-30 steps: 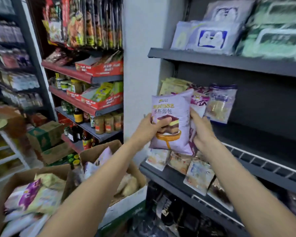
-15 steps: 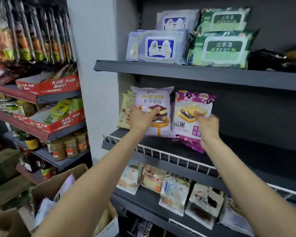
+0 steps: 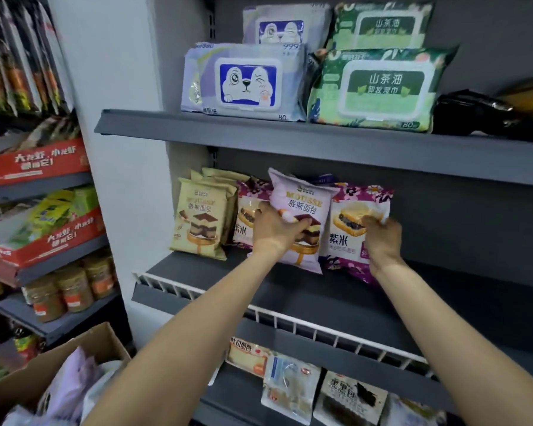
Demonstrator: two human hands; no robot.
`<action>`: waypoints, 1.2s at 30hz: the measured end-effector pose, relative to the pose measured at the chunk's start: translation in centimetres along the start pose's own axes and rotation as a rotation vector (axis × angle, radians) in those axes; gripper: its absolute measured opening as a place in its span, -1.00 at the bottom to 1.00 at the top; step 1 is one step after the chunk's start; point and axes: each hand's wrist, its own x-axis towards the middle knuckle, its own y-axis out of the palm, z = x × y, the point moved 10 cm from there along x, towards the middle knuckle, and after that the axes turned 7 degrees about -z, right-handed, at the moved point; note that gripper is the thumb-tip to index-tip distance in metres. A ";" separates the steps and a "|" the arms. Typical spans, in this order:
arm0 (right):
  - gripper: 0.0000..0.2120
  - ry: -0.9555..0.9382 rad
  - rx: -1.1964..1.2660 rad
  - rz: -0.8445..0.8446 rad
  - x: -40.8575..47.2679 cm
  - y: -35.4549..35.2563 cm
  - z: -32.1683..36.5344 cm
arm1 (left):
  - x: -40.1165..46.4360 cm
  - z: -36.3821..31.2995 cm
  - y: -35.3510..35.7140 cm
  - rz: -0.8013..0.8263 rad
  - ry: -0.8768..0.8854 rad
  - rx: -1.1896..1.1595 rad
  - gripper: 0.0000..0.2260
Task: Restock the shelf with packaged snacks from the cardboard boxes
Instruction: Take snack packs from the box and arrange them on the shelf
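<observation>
My left hand (image 3: 274, 230) is gripping one lilac mousse pack (image 3: 305, 219), while my right hand (image 3: 382, 238) is pinching one purple rice-bread pack (image 3: 356, 216). Both are standing on the middle shelf (image 3: 290, 290), beside one more purple pack (image 3: 248, 210) and several beige mousse packs (image 3: 199, 216).

A white pillar (image 3: 117, 149) stands between grey metal shelving: a dark back panel (image 3: 474, 222) right, jars (image 3: 71, 287) lower left.

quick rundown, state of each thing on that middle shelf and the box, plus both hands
lilac mousse pack: upright, tilted, gripped by the left hand
purple rice bread pack: upright on the shelf, held by the right hand
second purple pack: standing, partly hidden behind the left hand
beige mousse packs: standing in a row, untouched
middle shelf: right part bare
cardboard box: open, packs inside
</observation>
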 end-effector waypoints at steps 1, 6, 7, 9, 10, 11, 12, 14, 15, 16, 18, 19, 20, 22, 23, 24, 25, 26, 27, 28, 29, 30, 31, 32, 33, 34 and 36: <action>-0.77 -0.001 0.000 0.001 0.2 0.0 0.0 | 0.2 0.1 0.2 -0.002 -0.015 -0.021 -0.24; -0.74 -0.009 0.035 0.068 0.3 2.1 0.2 | 0.9 1.3 -1.2 -0.042 -0.151 -0.257 -0.46; -0.78 0.001 0.055 0.113 -0.2 3.3 0.3 | 1.2 1.6 -2.2 -0.080 -0.163 -0.283 -0.48; -0.89 0.040 0.112 0.212 -1.5 6.2 0.3 | 2.0 2.8 -4.5 -0.155 -0.176 -0.293 -0.49; -0.91 0.081 0.151 0.267 -2.4 7.8 0.1 | 2.4 3.4 -5.7 -0.185 -0.183 -0.285 -0.47; -0.87 0.122 0.185 0.325 -3.4 9.5 -0.2 | 2.8 4.0 -6.8 -0.204 -0.191 -0.278 -0.42; -0.84 0.149 0.210 0.381 -4.3 11.2 -0.5 | 3.0 4.4 -8.0 -0.221 -0.185 -0.266 -0.35; -0.87 0.141 0.233 0.457 -5.8 14.3 -0.6 | 3.5 5.2 -9.9 -0.229 -0.155 -0.249 -0.32; -0.91 0.118 0.233 0.471 -6.3 15.5 -0.5 | 3.7 5.5 -10.6 -0.221 -0.133 -0.244 -0.38; -0.91 0.091 0.227 0.476 -6.6 16.7 -0.5 | 3.8 5.7 -11.2 -0.214 -0.115 -0.232 -0.45; -0.88 -0.018 0.122 0.445 -7.0 18.1 -0.3 | 4.3 6.4 -12.3 -0.204 -0.088 -0.215 -0.52; -0.87 -0.104 0.004 0.411 -7.3 18.3 -0.1 | 4.5 6.7 -12.6 -0.193 -0.080 -0.217 -0.53; -0.86 -0.201 -0.126 0.369 -7.6 18.4 0.2 | 4.6 7.0 -12.8 -0.183 -0.075 -0.212 -0.52; -0.80 -0.354 -0.351 0.271 -8.3 18.1 0.7 | 4.9 7.7 -12.9 -0.152 -0.080 -0.205 -0.50; -0.74 -0.392 -0.436 0.225 -8.6 17.9 1.0 | 4.9 7.9 -12.7 -0.131 -0.083 -0.211 -0.51; -0.66 -0.400 -0.490 0.196 -8.6 17.7 1.1 | 4.8 8.0 -12.6 -0.109 -0.083 -0.218 -0.54; -0.58 -0.401 -0.523 0.174 -8.7 17.4 1.4 | 4.6 7.8 -12.4 -0.088 -0.076 -0.229 -0.59; -0.52 -0.391 -0.536 0.170 -8.6 17.1 1.6 | 4.4 7.4 -12.1 -0.070 -0.064 -0.236 -0.64; -0.48 -0.379 -0.528 0.173 -8.6 16.6 2.0 | 4.2 7.1 -11.8 -0.054 -0.051 -0.247 -0.68; -0.44 -0.349 -0.497 0.186 -8.5 16.0 2.3 | 3.9 6.6 -11.5 -0.038 -0.045 -0.259 -0.71; -0.41 -0.320 -0.437 0.194 -8.3 15.4 2.5 | 3.7 6.2 -11.0 -0.022 -0.043 -0.283 -0.74; -0.42 -0.304 -0.360 0.197 -8.0 14.5 2.9 | 3.5 5.6 -10.4 -0.002 -0.040 -0.306 -0.77; -0.46 -0.293 -0.272 0.198 -7.8 13.6 3.2 | 3.4 5.1 -9.7 0.017 -0.038 -0.328 -0.79; -0.54 -0.273 -0.170 0.211 -7.6 12.6 3.5 | 3.1 4.4 -8.9 0.041 -0.029 -0.341 -0.78; -0.62 -0.253 -0.056 0.245 -7.5 11.8 3.9 | 2.9 3.5 -8.0 0.063 -0.018 -0.348 -0.74; -0.69 -0.220 0.055 0.322 -7.5 11.2 4.2 | 2.5 2.3 -7.0 0.087 -0.003 -0.341 -0.69; -0.71 -0.156 0.176 0.515 -8.0 10.5 4.8 | 1.8 0.0 -4.8 0.121 0.024 -0.310 -0.68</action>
